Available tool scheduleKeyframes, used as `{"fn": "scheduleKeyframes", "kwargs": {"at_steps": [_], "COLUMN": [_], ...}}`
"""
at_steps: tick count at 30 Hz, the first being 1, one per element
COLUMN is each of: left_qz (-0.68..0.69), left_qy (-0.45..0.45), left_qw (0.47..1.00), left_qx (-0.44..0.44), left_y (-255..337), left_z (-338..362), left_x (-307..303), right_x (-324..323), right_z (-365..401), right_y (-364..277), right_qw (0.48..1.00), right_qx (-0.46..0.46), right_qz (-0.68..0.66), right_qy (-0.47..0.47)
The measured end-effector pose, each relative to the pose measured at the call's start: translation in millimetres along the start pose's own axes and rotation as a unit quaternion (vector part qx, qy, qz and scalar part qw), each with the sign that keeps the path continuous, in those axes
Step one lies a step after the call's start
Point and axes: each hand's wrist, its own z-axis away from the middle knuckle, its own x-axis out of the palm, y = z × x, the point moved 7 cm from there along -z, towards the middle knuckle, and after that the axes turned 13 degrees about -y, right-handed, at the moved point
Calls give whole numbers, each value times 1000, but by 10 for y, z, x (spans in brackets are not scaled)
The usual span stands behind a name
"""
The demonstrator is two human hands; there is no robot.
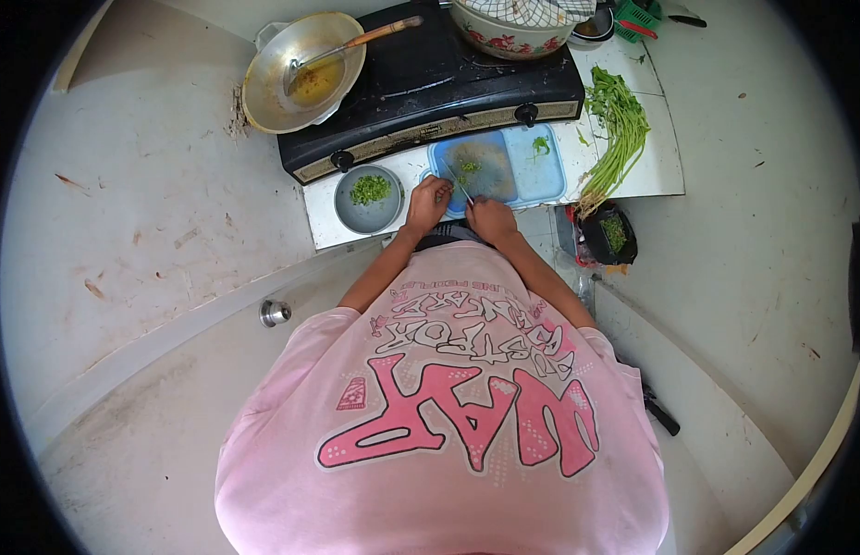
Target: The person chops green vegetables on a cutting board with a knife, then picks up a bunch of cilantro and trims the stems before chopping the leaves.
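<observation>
A knife (461, 188) with a thin blade is in my right hand (492, 220), its tip angled up over the blue cutting board (538, 191). Curled at the board's left edge, my left hand (430, 203) has its fingers closed close to the blade; what they pinch is hidden. A little heap of chopped greens (469, 166) lies on the board beside the blade. Further right on the board is a loose leaf piece (541, 145). Left of my left hand stands a grey bowl (354, 217) holding chopped greens (370, 190).
Behind the board is a black gas stove (411, 88). A wok (261, 83) with a wooden-handled ladle (379, 34) and a flowered pot (513, 42) rest on it. Leafy stalks with roots (624, 139) lie at the right, above a black bag (596, 242) containing green bits.
</observation>
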Motion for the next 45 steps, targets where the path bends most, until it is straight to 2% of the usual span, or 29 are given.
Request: {"fn": "scheduleKeyframes", "kwargs": {"at_steps": [14,17,20,29,45], "left_qz": [-6,-14,37,-19,4], "left_qy": [16,13,41,16,22], "left_qw": [1000,999,998,999,999], "left_qx": [-15,-42,-44,-46,-33], "left_y": [-14,-54,-44,-22,-22], "left_z": [-9,-10,10,8,17], "left_x": [-12,5,-7,-2,0], "right_x": [-31,-12,-25,14,42], "right_z": [5,57,113,103,137], "right_y": [-111,-84,-85,-21,132], "right_qw": [1000,999,999,999,998], "right_qx": [-5,3,-12,10,21], "right_qz": [13,11,11,23,51], "right_qy": [-27,-39,-46,-30,-21]}}
